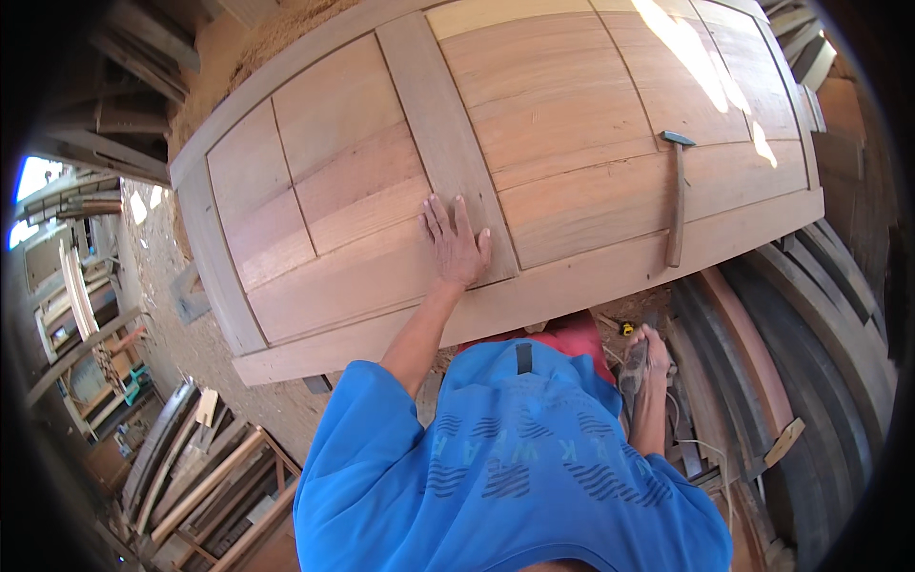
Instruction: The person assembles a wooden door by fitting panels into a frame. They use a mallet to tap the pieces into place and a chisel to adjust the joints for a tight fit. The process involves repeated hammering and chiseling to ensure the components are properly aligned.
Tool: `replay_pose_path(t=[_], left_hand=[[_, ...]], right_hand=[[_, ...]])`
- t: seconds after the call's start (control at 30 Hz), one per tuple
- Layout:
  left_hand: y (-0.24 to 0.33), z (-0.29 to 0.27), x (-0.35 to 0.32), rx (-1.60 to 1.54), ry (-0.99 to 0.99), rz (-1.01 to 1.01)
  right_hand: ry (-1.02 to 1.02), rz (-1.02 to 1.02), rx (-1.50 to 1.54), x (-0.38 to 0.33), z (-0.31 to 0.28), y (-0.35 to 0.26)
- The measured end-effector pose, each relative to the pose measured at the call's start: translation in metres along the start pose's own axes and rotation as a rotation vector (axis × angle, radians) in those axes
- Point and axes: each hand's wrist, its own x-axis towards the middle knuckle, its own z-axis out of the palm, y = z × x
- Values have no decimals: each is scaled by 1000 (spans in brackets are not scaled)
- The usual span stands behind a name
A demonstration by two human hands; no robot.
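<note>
A large framed wooden door [362, 257] lies flat across the view, its panels in pale and reddish boards. My left hand [456, 243] rests open on its near side, palm down with fingers spread over the edge of a cross-piece. A hammer [676, 200] with a wooden handle lies on the door to the right, its metal head pointing away. Beyond the door's near edge, low at my right side, my right hand [654, 353] is closed against a dusty grey tool [630, 374], whose kind I cannot make out.
Long dark curved planks [810, 324] are stacked at the right. A pale cord [710, 446] runs near my right arm, and a small yellow-and-black item [626, 328] lies by that hand. Timber offcuts [205, 467] fill the lower left. Sawdust covers the ground [152, 276].
</note>
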Motion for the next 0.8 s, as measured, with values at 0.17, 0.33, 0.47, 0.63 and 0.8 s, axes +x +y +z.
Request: replay_pose_path(t=[0.17,0.33,0.47,0.63,0.8], left_hand=[[12,-14,3,162,-175,100],[-11,-16,18,-1,-448,647],[-10,-12,21,-117,-410,691],[-7,-10,22,-171,-411,671],[-9,-13,20,-176,-441,636]], right_hand=[[-98,95,57,-6,61,5],[-10,-42,-19,-19,31,10],[194,-129,22,-37,17,16],[174,-79,-2,-8,67,0],[-29,-30,-78,-16,41,-11]])
